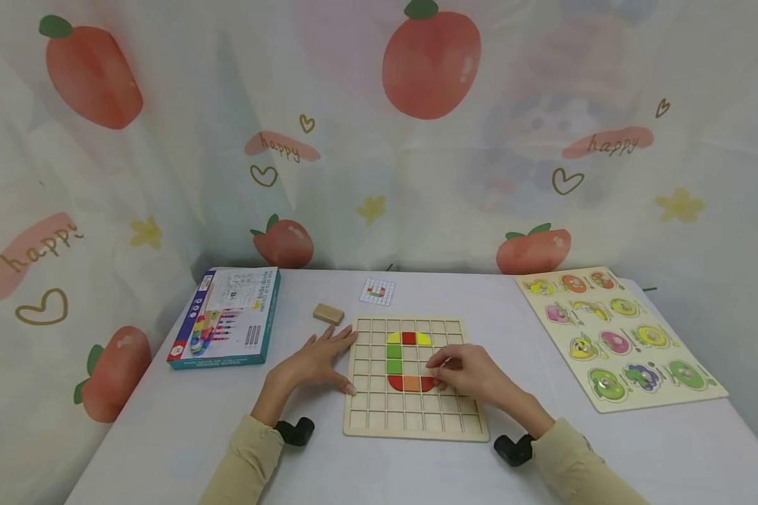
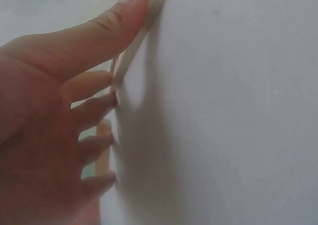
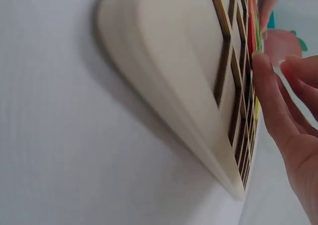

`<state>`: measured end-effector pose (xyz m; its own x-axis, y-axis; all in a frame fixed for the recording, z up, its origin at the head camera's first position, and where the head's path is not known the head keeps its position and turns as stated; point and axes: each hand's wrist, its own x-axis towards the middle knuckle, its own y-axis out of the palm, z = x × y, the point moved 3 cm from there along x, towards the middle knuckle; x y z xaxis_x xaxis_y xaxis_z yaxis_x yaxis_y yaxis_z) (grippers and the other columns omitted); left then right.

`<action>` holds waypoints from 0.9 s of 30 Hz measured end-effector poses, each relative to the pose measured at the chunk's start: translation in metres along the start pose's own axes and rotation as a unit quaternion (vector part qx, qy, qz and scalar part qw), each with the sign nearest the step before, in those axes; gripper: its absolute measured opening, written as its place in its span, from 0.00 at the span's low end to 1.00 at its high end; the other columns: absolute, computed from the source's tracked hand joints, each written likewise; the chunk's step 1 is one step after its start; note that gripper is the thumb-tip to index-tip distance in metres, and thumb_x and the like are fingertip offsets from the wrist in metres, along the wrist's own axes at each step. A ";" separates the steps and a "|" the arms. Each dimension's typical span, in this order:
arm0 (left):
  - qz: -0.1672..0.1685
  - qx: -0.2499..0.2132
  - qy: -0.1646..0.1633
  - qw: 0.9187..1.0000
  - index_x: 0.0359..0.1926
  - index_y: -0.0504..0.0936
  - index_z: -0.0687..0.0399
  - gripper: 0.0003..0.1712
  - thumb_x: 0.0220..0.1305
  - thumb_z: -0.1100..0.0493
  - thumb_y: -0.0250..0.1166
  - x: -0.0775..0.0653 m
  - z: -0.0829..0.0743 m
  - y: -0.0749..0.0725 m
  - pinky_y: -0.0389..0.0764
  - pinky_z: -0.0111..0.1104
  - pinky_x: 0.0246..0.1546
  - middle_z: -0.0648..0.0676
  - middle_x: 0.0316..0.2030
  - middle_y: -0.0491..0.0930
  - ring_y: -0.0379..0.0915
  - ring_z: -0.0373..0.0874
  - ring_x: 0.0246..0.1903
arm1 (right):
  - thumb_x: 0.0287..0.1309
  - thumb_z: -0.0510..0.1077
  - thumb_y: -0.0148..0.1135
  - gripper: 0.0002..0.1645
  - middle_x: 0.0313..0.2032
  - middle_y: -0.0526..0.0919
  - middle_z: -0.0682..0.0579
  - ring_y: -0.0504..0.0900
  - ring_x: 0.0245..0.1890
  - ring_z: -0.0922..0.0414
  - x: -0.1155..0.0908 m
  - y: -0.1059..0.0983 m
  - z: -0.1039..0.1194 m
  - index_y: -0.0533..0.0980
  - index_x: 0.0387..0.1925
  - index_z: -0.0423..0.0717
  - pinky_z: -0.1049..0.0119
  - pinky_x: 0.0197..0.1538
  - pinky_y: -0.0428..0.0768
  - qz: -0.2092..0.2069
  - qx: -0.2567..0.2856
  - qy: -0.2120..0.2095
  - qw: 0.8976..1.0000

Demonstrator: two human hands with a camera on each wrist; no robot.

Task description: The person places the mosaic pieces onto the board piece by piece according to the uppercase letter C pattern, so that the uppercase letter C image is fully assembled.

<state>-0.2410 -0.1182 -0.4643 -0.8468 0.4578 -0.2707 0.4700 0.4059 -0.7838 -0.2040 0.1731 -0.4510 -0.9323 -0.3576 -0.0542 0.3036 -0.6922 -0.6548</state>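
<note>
A wooden grid board lies on the table with coloured tiles in its cells. Two yellow rounded tiles flank a red square tile in the upper row. Green tiles run down the left side, and below sits an orange tile between two red rounded ones. My left hand spreads along the board's left edge, thumb and fingertips against it. Over the board's right half is my right hand, its thumb at the lower right red tile. In the right wrist view its thumb and fingertips stand apart.
A small pattern card and a wooden block lie beyond the board. At the left is a boxed set; at the right, a fruit puzzle board. A printed curtain hangs behind the table.
</note>
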 end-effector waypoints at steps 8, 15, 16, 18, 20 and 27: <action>-0.144 0.011 -0.030 0.989 0.71 0.76 0.49 0.37 0.64 0.44 0.72 0.001 -0.004 -0.023 0.77 0.54 0.64 0.54 0.69 0.76 0.72 0.54 0.69 | 0.63 0.38 0.70 0.15 0.53 0.86 0.44 0.85 0.54 0.44 0.003 -0.034 -0.011 0.84 0.52 0.42 0.47 0.57 0.85 -0.133 -0.120 -0.094 0.979; -0.286 0.081 0.018 0.955 0.69 0.78 0.53 0.25 0.76 0.51 0.60 0.000 0.005 -0.045 0.73 0.58 0.67 0.57 0.68 0.76 0.69 0.60 0.70 | 0.60 0.47 0.72 0.34 0.71 0.71 0.36 0.62 0.74 0.32 0.003 -0.063 -0.024 0.76 0.67 0.44 0.32 0.72 0.64 -0.188 -0.282 -0.122 0.933; -0.292 0.094 0.022 0.951 0.70 0.77 0.54 0.26 0.75 0.53 0.61 0.000 0.007 -0.047 0.69 0.61 0.70 0.58 0.70 0.74 0.65 0.62 0.72 | 0.60 0.49 0.72 0.36 0.73 0.69 0.35 0.60 0.75 0.31 0.003 -0.066 -0.026 0.74 0.69 0.46 0.32 0.73 0.61 -0.190 -0.296 -0.118 0.929; -0.296 0.115 0.026 0.948 0.72 0.74 0.54 0.30 0.73 0.52 0.63 -0.001 0.010 -0.050 0.59 0.66 0.73 0.60 0.74 0.68 0.56 0.65 0.76 | 0.60 0.53 0.71 0.40 0.75 0.65 0.35 0.55 0.77 0.31 0.001 -0.071 -0.030 0.71 0.72 0.49 0.31 0.74 0.58 -0.189 -0.317 -0.109 0.923; -0.285 0.126 0.020 0.950 0.75 0.70 0.53 0.35 0.71 0.48 0.65 -0.002 0.013 -0.050 0.50 0.69 0.74 0.61 0.77 0.62 0.46 0.67 0.79 | 0.59 0.58 0.71 0.44 0.76 0.61 0.35 0.51 0.78 0.31 -0.001 -0.075 -0.034 0.68 0.74 0.51 0.30 0.74 0.55 -0.183 -0.329 -0.102 0.921; -0.240 0.135 -0.004 0.961 0.80 0.60 0.45 0.46 0.68 0.36 0.65 -0.002 0.019 -0.045 0.35 0.68 0.76 0.58 0.82 0.49 0.29 0.65 0.81 | 0.57 0.65 0.70 0.51 0.78 0.58 0.34 0.45 0.79 0.30 -0.003 -0.076 -0.040 0.63 0.77 0.53 0.28 0.75 0.51 -0.162 -0.341 -0.095 0.921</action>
<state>-0.2651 -0.1520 -0.4393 -0.9522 0.2634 0.1550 -0.0562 0.3477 -0.9359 -0.2324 0.2514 -0.4310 -0.8809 -0.3502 0.3185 -0.2398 -0.2499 -0.9381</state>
